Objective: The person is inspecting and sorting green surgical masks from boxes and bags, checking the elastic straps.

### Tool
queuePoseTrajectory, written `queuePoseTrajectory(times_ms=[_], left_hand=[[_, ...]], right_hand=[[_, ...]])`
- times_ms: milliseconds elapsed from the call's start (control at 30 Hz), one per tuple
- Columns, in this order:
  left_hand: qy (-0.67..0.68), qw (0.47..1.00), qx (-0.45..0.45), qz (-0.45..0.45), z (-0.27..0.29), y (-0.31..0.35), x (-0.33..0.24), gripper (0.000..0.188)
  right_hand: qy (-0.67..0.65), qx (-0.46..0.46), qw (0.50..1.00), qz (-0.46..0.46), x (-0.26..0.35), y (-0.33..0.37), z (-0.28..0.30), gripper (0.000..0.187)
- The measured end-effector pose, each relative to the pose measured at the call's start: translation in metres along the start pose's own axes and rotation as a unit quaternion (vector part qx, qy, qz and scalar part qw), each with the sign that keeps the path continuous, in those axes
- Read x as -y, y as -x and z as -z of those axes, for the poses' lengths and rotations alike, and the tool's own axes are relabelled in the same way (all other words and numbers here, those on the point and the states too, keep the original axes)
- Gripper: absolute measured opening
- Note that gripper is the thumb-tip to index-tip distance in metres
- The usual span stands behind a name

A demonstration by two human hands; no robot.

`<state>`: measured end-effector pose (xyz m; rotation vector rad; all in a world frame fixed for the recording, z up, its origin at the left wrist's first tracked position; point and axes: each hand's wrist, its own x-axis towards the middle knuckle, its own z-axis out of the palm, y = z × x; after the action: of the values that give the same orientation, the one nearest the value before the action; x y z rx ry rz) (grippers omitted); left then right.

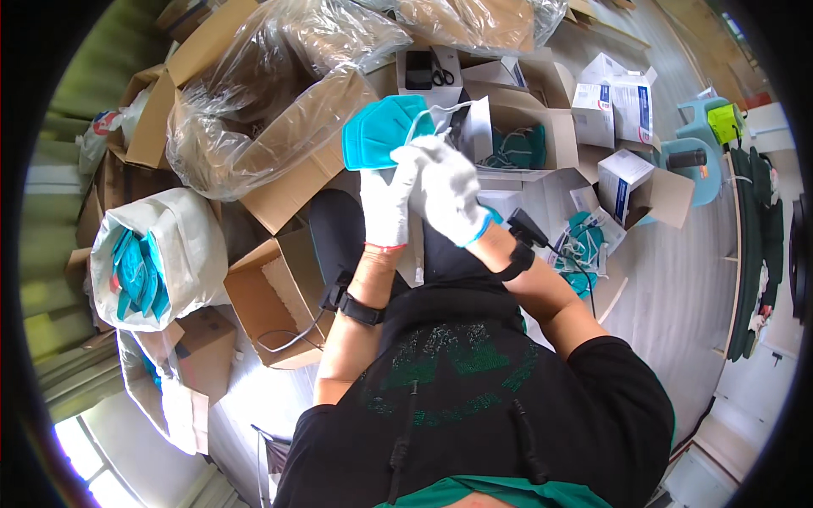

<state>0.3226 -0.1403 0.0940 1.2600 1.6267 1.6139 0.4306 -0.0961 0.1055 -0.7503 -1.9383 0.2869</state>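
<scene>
Left hand: the left hand [386,203], in a white glove, is raised in front of the body with its fingers closed on the lower edge of a teal folded face mask [381,129].
Right hand: the right hand [451,199], also in a white glove, sits just beside the left, touching it; its fingers are curled in, seemingly pinching the mask's white ear loop [428,118], though exactly what they grip is hard to tell.
Mask: held up in the air above the lap, folded flat, its broad side toward the camera, the loop arching off its right edge.
Surroundings: an open white carton [525,140] with more teal masks lies on the floor just beyond the hands; a white sack [182,245] full of teal masks stands well to the left; a pair of scissors [442,74] rests on a small box farther off; clear plastic sheeting [271,76] covers brown cardboard boxes [279,300].
Doing it well (a judgement): keep the left hand's pinch at the mask's edge so the fold stays flat, and let the right hand work the loop with a light pull along its length, not sideways, since the thin strap's weld is likely the weakest point. Gloved fingertips dull the feel, so watching the loop helps.
</scene>
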Motion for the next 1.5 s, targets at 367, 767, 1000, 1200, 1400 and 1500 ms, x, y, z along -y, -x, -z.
queuePoseTrajectory(times_ms=[367, 767, 1000, 1200, 1400, 1500], left_hand=[[0.4, 0.9, 0.018, 0.169, 0.029, -0.024, 0.018, 0.036], [0.102, 0.974, 0.026, 0.203, 0.017, -0.013, 0.03, 0.037], [0.096, 0.938, -0.147, 0.299, 0.011, -0.055, 0.052, 0.032], [0.326, 0.782, -0.242, 0.472, -0.03, -0.07, 0.086, 0.011], [0.315, 0.697, -0.204, 0.611, -0.126, -0.044, 0.127, 0.018], [-0.157, 0.806, 0.165, 0.546, -0.101, -0.07, 0.218, 0.032]], right_hand=[[-0.203, -0.013, 0.923, -0.327, 0.004, -0.017, 0.038, 0.038], [-0.436, 0.106, 0.768, -0.458, 0.001, -0.009, 0.008, 0.029], [-0.327, 0.107, 0.844, -0.411, 0.011, 0.04, -0.037, 0.021], [-0.346, 0.096, 0.79, -0.497, 0.026, 0.061, -0.003, 0.02], [-0.219, 0.121, 0.829, -0.501, 0.029, 0.069, 0.079, 0.026], [-0.123, 0.164, 0.946, -0.251, 0.059, 0.082, 0.095, 0.028]])
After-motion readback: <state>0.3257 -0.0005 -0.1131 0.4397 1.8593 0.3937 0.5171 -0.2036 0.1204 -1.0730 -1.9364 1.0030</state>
